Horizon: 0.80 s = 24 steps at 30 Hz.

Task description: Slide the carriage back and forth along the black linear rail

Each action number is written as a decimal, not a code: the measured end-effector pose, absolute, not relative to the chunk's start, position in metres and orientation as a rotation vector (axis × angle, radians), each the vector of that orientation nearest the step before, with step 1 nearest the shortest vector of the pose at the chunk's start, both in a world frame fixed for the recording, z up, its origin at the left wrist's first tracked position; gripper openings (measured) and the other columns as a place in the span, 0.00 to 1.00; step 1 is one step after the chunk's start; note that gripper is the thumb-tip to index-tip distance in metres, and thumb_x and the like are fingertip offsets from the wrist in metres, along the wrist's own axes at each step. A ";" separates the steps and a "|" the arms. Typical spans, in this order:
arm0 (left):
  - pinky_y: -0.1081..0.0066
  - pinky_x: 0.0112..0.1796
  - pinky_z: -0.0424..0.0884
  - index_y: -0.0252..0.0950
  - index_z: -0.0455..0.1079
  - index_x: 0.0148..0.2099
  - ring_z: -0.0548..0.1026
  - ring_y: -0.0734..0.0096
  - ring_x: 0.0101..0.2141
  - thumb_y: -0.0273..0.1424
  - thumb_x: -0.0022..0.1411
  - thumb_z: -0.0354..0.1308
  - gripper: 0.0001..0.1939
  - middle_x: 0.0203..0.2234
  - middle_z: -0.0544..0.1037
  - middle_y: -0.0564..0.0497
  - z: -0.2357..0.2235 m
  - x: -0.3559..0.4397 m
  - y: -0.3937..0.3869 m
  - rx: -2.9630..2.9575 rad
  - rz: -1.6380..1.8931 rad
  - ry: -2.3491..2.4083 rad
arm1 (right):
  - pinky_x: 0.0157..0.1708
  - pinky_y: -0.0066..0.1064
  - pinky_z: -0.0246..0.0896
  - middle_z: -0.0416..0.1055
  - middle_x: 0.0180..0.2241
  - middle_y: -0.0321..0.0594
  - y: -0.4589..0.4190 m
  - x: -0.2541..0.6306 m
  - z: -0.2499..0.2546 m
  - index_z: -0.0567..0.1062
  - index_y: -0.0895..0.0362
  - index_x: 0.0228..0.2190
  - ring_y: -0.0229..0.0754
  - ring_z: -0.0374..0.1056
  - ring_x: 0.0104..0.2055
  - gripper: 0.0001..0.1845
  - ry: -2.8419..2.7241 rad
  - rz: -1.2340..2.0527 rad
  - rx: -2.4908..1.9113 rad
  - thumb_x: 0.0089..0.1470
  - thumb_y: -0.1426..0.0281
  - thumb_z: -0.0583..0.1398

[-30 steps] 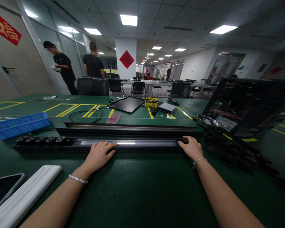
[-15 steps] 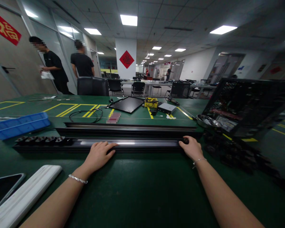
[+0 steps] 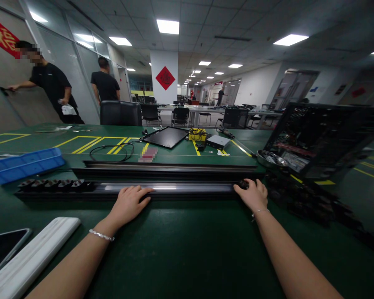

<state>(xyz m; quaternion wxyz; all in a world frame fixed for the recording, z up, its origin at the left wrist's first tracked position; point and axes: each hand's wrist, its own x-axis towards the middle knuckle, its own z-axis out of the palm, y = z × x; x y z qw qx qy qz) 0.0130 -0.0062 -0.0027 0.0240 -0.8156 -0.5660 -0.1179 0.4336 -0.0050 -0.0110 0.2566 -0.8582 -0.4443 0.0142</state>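
Note:
A long black channel-shaped rail (image 3: 174, 188) with a shiny inner face lies crosswise on the green table. My left hand (image 3: 131, 202) grips its near edge around the middle, fingers curled over and thumb pointing right. At the right end, my right hand (image 3: 252, 194) pinches a small black part (image 3: 244, 184) against the rail, mostly hidden by the fingers. Several black block-like pieces (image 3: 51, 185) sit in a row in the rail's left end. Just behind lies a second long black rail (image 3: 171, 168), parallel to the first.
Left are a blue bin (image 3: 25, 165), a white bar (image 3: 37, 257) and a phone-like device (image 3: 6, 249). A heap of dark parts (image 3: 308, 201), a metal bowl (image 3: 271, 159) and an open computer case (image 3: 318, 137) stand right. Farther back lie a black panel (image 3: 165, 137) and a grey box (image 3: 218, 142).
My right hand's fingers have spread a little to the right while it stays at the rail's end. My left hand keeps its place. A person at left has reached to the door handle.

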 end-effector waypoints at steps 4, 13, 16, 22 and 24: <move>0.62 0.45 0.58 0.49 0.65 0.54 0.70 0.64 0.40 0.40 0.62 0.46 0.18 0.35 0.73 0.51 -0.003 0.014 -0.006 -2.517 -0.363 -1.743 | 0.52 0.50 0.50 0.51 0.58 0.50 -0.005 0.440 -0.014 0.65 0.51 0.51 0.59 0.47 0.60 0.36 -1.213 0.081 -2.315 0.43 0.46 0.54; 0.62 0.44 0.58 0.48 0.66 0.54 0.70 0.64 0.40 0.40 0.62 0.46 0.19 0.35 0.74 0.51 0.000 0.015 -0.008 -2.516 -0.353 -1.763 | 0.51 0.45 0.54 0.59 0.52 0.50 -0.001 0.443 -0.013 0.65 0.53 0.52 0.57 0.56 0.55 0.37 -1.237 0.132 -2.317 0.44 0.47 0.54; 0.62 0.44 0.58 0.48 0.66 0.54 0.70 0.64 0.40 0.40 0.62 0.46 0.19 0.35 0.74 0.51 -0.001 0.014 -0.007 -2.518 -0.363 -1.756 | 0.50 0.44 0.54 0.59 0.53 0.50 -0.001 0.442 -0.012 0.65 0.53 0.52 0.57 0.57 0.54 0.36 -1.228 0.147 -2.325 0.44 0.48 0.54; 0.62 0.44 0.58 0.49 0.66 0.53 0.70 0.64 0.39 0.40 0.62 0.46 0.19 0.35 0.74 0.51 -0.003 0.013 -0.006 -2.509 -0.372 -1.765 | 0.52 0.44 0.53 0.60 0.52 0.50 -0.003 0.442 -0.009 0.66 0.53 0.51 0.56 0.60 0.53 0.34 -1.223 0.154 -2.303 0.45 0.50 0.54; 0.62 0.44 0.58 0.49 0.66 0.53 0.70 0.64 0.40 0.40 0.62 0.46 0.19 0.35 0.74 0.51 -0.003 0.013 -0.006 -2.508 -0.373 -1.763 | 0.52 0.43 0.54 0.60 0.52 0.50 -0.003 0.442 -0.008 0.66 0.54 0.51 0.56 0.60 0.52 0.34 -1.222 0.160 -2.305 0.45 0.50 0.54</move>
